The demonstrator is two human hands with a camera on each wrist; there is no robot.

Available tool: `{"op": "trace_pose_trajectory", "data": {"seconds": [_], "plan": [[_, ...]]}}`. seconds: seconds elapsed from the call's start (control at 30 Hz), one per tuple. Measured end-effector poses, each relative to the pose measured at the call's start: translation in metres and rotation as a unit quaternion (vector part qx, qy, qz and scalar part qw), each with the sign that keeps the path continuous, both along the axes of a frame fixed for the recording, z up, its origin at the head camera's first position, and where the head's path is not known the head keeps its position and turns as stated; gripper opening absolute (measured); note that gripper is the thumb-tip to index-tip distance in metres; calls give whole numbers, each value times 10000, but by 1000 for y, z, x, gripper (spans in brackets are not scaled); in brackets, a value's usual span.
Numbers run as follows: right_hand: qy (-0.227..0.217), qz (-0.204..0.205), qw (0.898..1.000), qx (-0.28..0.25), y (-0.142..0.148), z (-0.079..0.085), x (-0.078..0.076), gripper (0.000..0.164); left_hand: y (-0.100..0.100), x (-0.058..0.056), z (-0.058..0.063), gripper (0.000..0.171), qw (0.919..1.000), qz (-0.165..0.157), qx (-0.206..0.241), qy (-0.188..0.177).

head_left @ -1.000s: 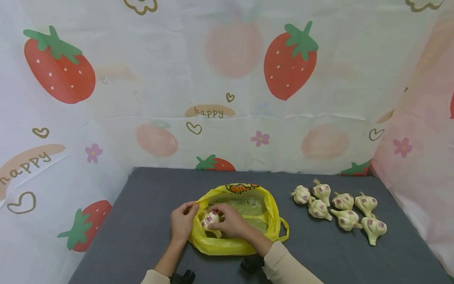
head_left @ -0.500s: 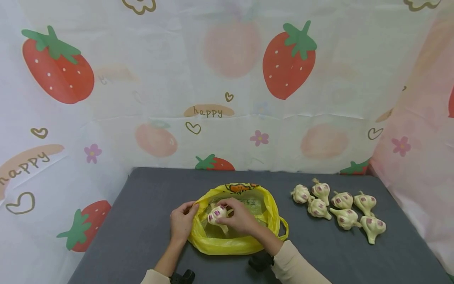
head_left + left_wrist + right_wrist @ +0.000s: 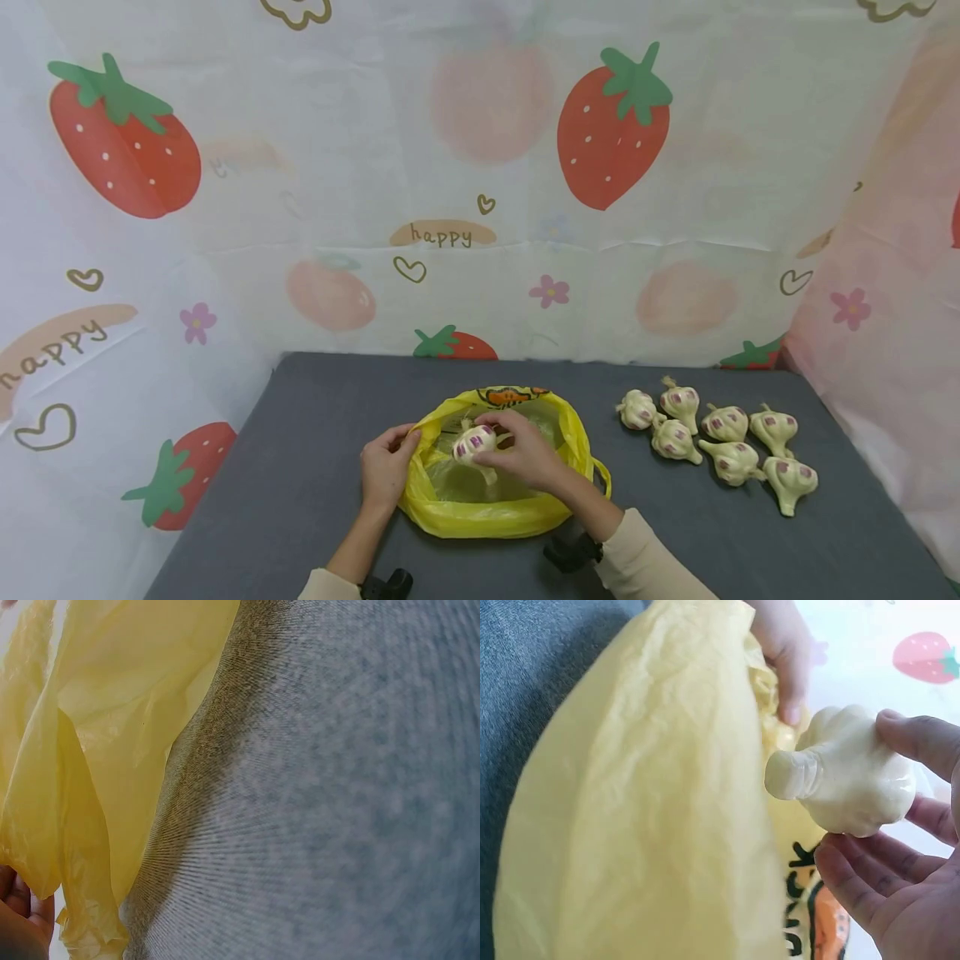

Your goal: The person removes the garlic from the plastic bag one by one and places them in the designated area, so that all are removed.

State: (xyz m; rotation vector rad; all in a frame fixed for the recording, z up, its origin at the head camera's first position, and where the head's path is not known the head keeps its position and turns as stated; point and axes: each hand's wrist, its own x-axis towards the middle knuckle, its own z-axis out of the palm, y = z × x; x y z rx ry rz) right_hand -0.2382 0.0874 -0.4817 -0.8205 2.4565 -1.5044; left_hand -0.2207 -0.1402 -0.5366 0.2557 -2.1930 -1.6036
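Observation:
Near the middle of the table a yellow plastic bag (image 3: 487, 521) stands with its mouth open upward. My left hand (image 3: 384, 471) pinches the left side of its rim between thumb and fingers; in the left wrist view the bag's yellow side (image 3: 142, 742) hides most of that hand. Over the bag's mouth my right hand (image 3: 525, 450) holds a garlic bulb (image 3: 474, 443), white with purple patches. The right wrist view has the same garlic bulb (image 3: 851, 772) gripped between thumb and fingertips, its stubby stem toward the bag.
To the right lie several more garlic bulbs (image 3: 731, 462) in a loose cluster on the dark grey table (image 3: 315, 417). A yellow bag handle (image 3: 602, 475) loops out on the bag's right. Behind hangs a strawberry-print cloth (image 3: 487, 292).
The right hand has lifted the garlic bulb up from inside the bag's left part and moved it a little right. The left hand keeps its place on the rim.

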Motion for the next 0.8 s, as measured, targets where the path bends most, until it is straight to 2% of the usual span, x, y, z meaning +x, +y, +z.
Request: {"op": "trace_pose_trajectory", "data": {"seconds": [0.2,0.4,0.8], "plan": [[97,-262,9996,36,9,9,3,45,1,0,1,18,10000,2,-27,-32],[200,-251,9995,-47,24,18,2,45,2,-2,1,20,10000,-77,19,-18],[573,-791,9951,143,65,18,7,45,1,-1,0,21,9999,-112,117,-11]]}}
